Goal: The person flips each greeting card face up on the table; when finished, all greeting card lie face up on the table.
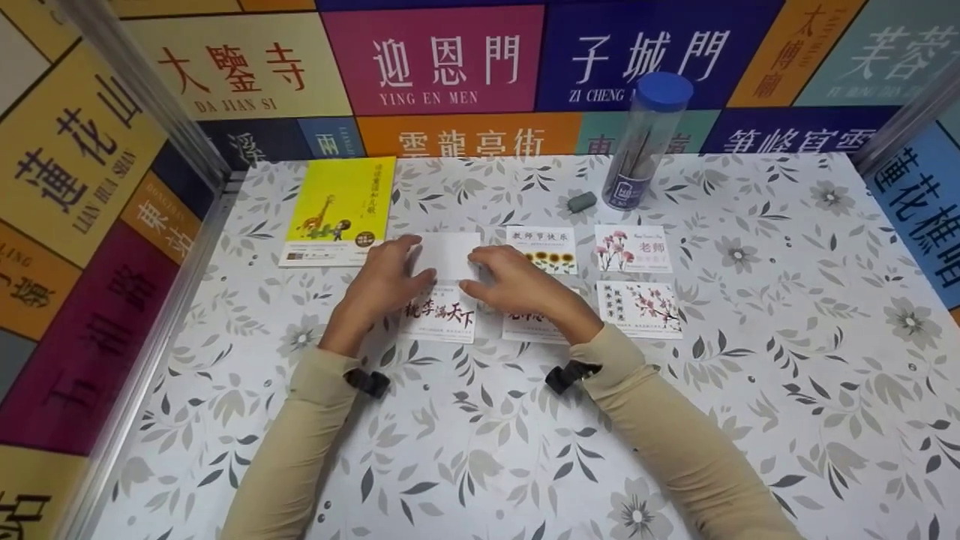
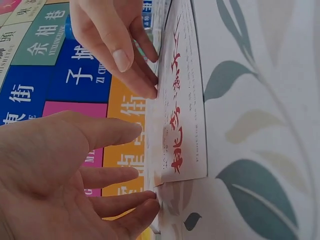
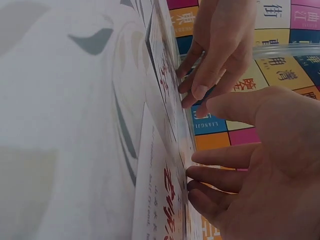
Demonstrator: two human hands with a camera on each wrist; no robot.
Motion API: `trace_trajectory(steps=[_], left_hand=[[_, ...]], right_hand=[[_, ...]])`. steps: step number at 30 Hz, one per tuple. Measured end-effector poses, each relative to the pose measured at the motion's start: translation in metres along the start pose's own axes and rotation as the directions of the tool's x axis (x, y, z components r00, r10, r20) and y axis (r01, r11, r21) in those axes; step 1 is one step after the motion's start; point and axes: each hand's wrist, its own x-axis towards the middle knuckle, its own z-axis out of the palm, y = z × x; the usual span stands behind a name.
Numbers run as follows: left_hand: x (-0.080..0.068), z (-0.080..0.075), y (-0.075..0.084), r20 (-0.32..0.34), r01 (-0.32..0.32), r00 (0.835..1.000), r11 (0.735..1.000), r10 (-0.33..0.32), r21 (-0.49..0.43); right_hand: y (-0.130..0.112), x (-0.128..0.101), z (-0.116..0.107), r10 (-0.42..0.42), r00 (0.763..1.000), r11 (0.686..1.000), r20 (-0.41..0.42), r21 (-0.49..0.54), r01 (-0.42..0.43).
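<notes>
A plain white card (image 1: 450,251) lies between the two hands. My left hand (image 1: 384,279) is at its left edge, fingers fairly straight and touching down there. On the opposite side my right hand (image 1: 521,285) rests its fingertips by the card's right edge. Neither hand curls round anything; both wrist views show fingers extended at table level. Just below the white card is a card with red brush lettering (image 1: 439,319). Another red-lettered card (image 3: 157,185) is partly covered by the right hand in the head view. Behind that hand lies a sunflower card (image 1: 541,238).
Right of these are a pink carnation card (image 1: 634,249) and a blossom-branch card (image 1: 640,310). A yellow book (image 1: 345,199) lies back left. A clear tube with a blue lid (image 1: 649,142) stands at the back, beside a small grey-green cylindrical object (image 1: 581,202). Printed panels (image 1: 435,60) border the table.
</notes>
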Motion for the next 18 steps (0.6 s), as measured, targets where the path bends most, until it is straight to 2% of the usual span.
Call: trace_trajectory(steps=[3, 7, 9, 11, 13, 14, 16, 18], left_hand=[[0.0002, 0.0005, 0.0000, -0.008, -0.008, 1.000, 1.000, 0.008, -0.020], [0.0027, 0.0025, -0.0029, -0.022, -0.050, 0.999, 0.997, 0.048, -0.064], [0.0033, 0.0034, -0.0054, -0.038, -0.067, 0.997, 0.992, 0.063, -0.108], [0.0035, 0.0034, -0.0071, -0.084, -0.088, 0.994, 0.978, 0.073, -0.189], [0.0039, 0.0031, -0.0073, -0.153, -0.118, 0.986, 0.943, 0.072, -0.311], [0.0043, 0.0028, -0.0069, -0.192, -0.149, 0.978, 0.915, 0.080, -0.375], [0.0053, 0.0024, -0.0051, -0.261, -0.222, 0.960, 0.843, 0.101, -0.489], [0.0064, 0.0035, -0.0024, -0.290, -0.283, 0.948, 0.767, 0.132, -0.577]], right_hand=[[0.0000, -0.0009, -0.0001, 0.004, 1.000, 1.000, -0.015, 0.011, -0.004], [0.0010, -0.0012, 0.0007, -0.006, 1.000, 1.000, -0.022, 0.025, 0.006], [0.0014, -0.0013, 0.0015, -0.012, 1.000, 0.999, -0.019, 0.031, 0.013], [0.0017, -0.0015, 0.0020, -0.014, 1.000, 0.999, -0.011, 0.043, 0.014], [0.0014, -0.0022, 0.0020, -0.009, 1.000, 0.998, 0.000, 0.061, 0.009], [0.0012, -0.0025, 0.0019, -0.004, 1.000, 0.997, 0.003, 0.072, 0.004], [0.0006, -0.0034, 0.0016, 0.010, 1.000, 0.995, 0.008, 0.097, -0.011], [-0.0001, -0.0040, 0.0015, 0.026, 1.000, 0.991, 0.001, 0.130, -0.026]])
